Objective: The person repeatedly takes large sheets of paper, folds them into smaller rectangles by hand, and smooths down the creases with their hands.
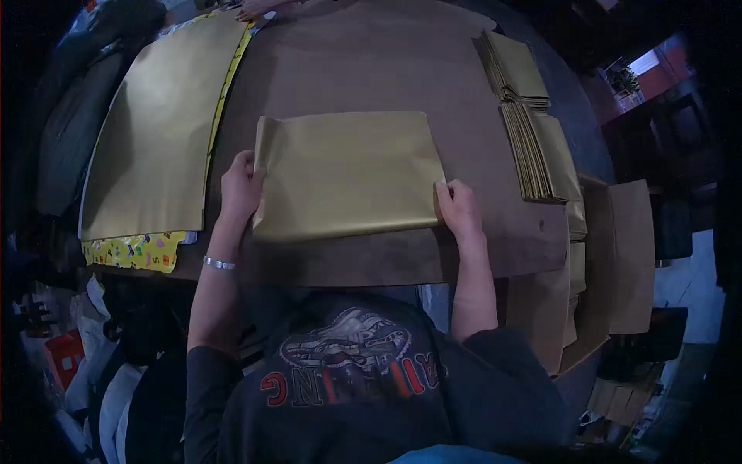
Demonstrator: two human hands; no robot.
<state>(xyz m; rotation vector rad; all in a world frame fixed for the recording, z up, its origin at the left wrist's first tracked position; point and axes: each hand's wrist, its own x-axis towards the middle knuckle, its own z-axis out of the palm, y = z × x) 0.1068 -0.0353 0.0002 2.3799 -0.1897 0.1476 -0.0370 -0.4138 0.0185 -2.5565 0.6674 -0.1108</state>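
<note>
A gold paper sheet (pixel 348 170), folded over along its near edge, lies in front of me on the brown tabletop (pixel 371 62). My left hand (pixel 241 185) is closed on its left edge, where the paper curls up a little. On the opposite side, my right hand (pixel 457 205) pinches the right edge between thumb and fingers. Both palms face inward, and the fingertips behind the paper are partly hidden.
Large flat gold sheets (pixel 158 131) lie at the left over yellow patterned paper (pixel 139 252). Folded gold stacks (pixel 537 147) line the right edge, beside an open cardboard box (pixel 630 255). Another person's hand (pixel 259 8) shows at the far edge.
</note>
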